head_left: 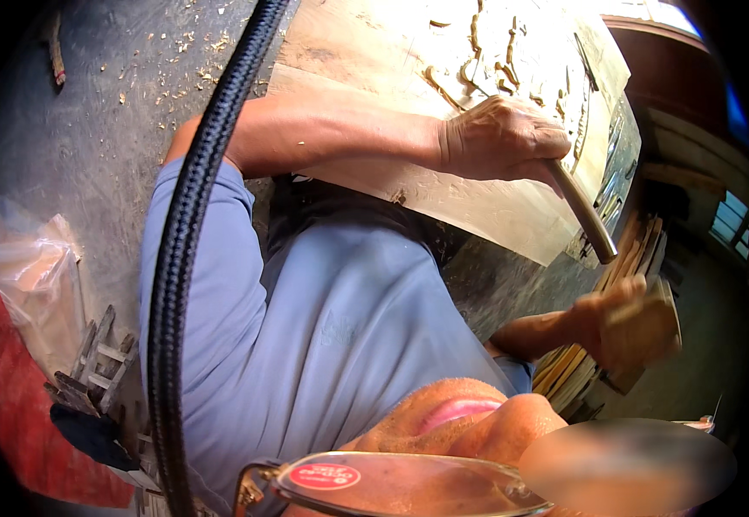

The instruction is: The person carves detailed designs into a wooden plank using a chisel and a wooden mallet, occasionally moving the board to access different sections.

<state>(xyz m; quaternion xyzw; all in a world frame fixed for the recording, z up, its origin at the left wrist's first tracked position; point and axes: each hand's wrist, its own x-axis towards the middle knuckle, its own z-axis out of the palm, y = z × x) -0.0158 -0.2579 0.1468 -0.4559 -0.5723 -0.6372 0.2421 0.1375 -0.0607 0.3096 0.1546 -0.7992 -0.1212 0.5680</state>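
Observation:
My left hand (504, 138) is closed around a carving chisel (587, 215) over a pale wooden board (495, 211). Its smooth round shaft sticks out of the fist toward the lower right, while the cutting end is hidden by the hand. Dark curled cuts or shavings mark the brightly lit board just beyond my knuckles. Off the board's right side, lower in view, my right hand (603, 314) grips a wooden mallet (657, 327). Motion blurs that hand and the mallet, which is apart from the chisel's end.
Several slim metal tools (611, 194) lie along the board's right edge. Stacked wood strips (564, 370) stand below the right hand. Wood chips (185, 52) litter the grey floor at upper left. Clear plastic (25, 250), a red sheet (12, 414) and a black braided cable (176, 258) are at left.

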